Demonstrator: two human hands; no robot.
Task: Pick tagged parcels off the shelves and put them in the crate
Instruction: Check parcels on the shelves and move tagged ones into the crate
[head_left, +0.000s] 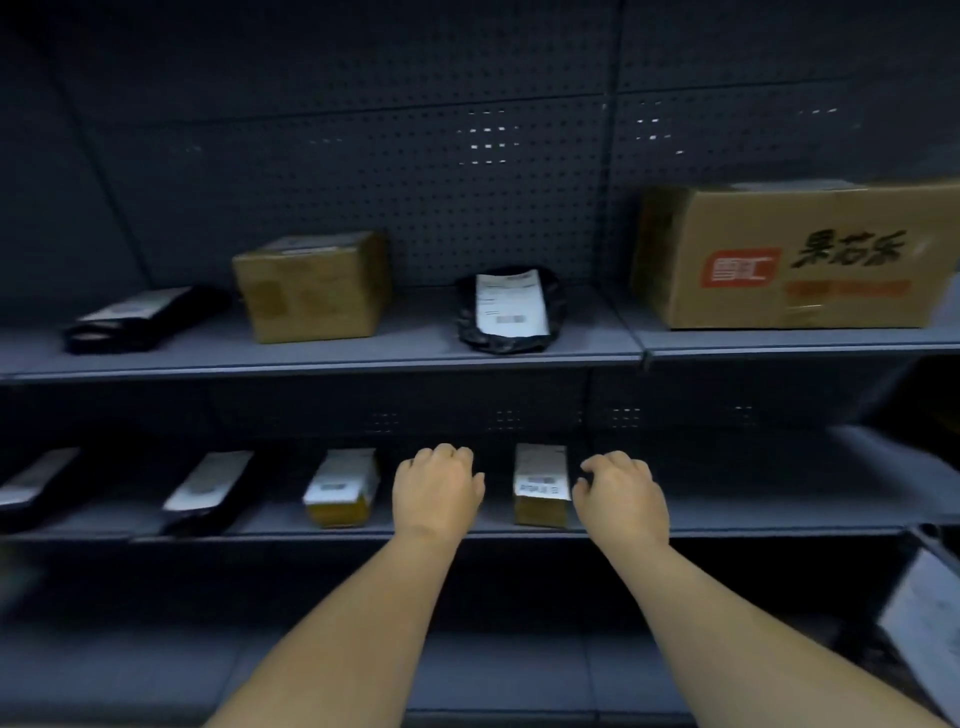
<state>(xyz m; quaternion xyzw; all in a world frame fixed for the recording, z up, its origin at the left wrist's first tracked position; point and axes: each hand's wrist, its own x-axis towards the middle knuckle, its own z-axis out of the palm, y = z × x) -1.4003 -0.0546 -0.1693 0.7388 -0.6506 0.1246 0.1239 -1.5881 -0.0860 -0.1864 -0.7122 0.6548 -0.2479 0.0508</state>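
Note:
A small brown box with a white label (540, 486) lies on the lower shelf (727, 514), between my two hands. My left hand (439, 491) hovers just left of it with loosely curled fingers and holds nothing. My right hand (621, 491) sits at the box's right side, its fingertips at or touching the box edge; no grip shows. Another small labelled box (340, 491) lies further left. No crate is in view.
The lower shelf also carries two dark bags with white labels (208, 491) (36, 483). On the upper shelf (322, 358) sit a dark bag (140, 319), a brown box (311, 286), a black labelled bag (509, 309) and a large printed carton (800, 254). A pale object (924, 623) is at lower right.

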